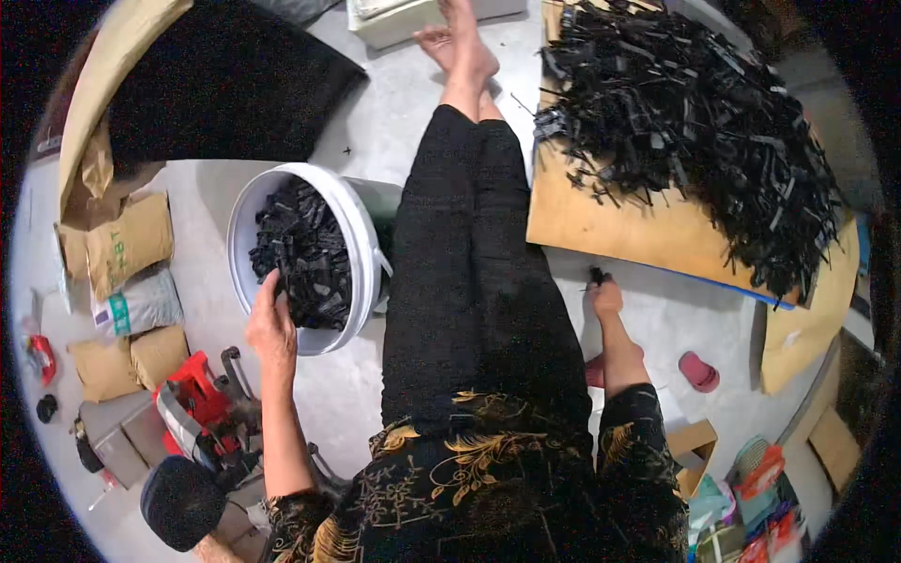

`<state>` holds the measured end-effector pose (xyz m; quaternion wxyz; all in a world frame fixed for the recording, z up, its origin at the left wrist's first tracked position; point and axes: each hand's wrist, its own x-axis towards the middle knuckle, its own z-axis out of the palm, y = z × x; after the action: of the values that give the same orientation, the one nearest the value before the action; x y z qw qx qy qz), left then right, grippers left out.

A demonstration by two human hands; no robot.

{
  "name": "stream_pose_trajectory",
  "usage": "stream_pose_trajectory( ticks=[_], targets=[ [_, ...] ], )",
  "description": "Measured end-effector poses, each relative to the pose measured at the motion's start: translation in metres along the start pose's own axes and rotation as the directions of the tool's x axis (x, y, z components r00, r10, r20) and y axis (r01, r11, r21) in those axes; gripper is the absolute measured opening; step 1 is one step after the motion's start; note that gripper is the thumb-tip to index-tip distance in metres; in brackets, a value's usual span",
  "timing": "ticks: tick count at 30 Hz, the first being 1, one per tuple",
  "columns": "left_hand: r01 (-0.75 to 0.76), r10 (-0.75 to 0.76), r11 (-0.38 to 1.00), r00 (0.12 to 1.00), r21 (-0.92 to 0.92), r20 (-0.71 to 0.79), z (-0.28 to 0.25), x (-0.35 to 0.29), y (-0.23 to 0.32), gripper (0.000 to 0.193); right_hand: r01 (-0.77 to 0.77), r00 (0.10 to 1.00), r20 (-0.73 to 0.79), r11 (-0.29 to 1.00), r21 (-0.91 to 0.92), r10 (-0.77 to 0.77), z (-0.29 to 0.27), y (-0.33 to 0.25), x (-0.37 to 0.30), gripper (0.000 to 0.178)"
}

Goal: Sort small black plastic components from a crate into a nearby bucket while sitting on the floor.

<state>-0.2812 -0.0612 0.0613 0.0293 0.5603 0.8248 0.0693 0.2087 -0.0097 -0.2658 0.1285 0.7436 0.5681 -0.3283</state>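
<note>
On my left stands a white bucket (365, 246) filled partway with small black plastic pieces (305, 253). My left hand (272, 324) is at its near rim, fingers stretched toward the pieces and nothing visible in them. On my right, my right hand (607, 296) is closed, and a small black plastic piece (598, 275) sticks out of its fingertips. That hand is just off the near edge of a wooden board (601, 220). A large heap of black plastic parts (690, 122) with thin stems covers most of the board.
My outstretched legs (474, 253) lie between bucket and board. Brown paper packages (131, 244) are stacked at far left, near a red and black object (197, 394). A dark flat panel (235, 84) lies beyond the bucket. A dark red slipper (698, 372) and a cardboard box (693, 450) are at right.
</note>
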Motion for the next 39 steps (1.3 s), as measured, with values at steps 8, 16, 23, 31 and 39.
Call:
stream_pose_trajectory(
  ticks=[8,16,23,31,39],
  targets=[
    [-0.267,0.206,0.949,0.929,-0.170,-0.308,-0.003,0.012,0.053,0.051,-0.084,0.996,0.074,0.476,0.875,0.039,-0.051,-0.014,-0.077,0.025],
    [0.066,0.706,0.421,0.602,-0.905,0.373,0.038,-0.036,0.205,0.082,0.004,0.909,-0.004,0.000,1.000,-0.416,-0.183,-0.090,-0.191,0.012],
    [0.161,0.751,0.283,0.577,-0.946,0.323,0.030,-0.051,0.226,0.072,0.247,0.852,-0.058,0.302,0.921,-0.521,-0.208,-0.129,-0.236,0.014],
    [0.329,0.601,0.167,0.713,-0.929,0.361,0.043,-0.067,0.226,0.045,0.241,0.908,-0.136,0.229,0.943,-0.396,-0.186,-0.139,-0.249,0.016],
    [0.431,0.550,-0.024,0.759,-0.902,0.349,0.038,-0.063,0.235,0.029,0.405,0.849,-0.278,0.216,0.888,-0.449,-0.188,-0.137,-0.242,0.021]
  ],
)
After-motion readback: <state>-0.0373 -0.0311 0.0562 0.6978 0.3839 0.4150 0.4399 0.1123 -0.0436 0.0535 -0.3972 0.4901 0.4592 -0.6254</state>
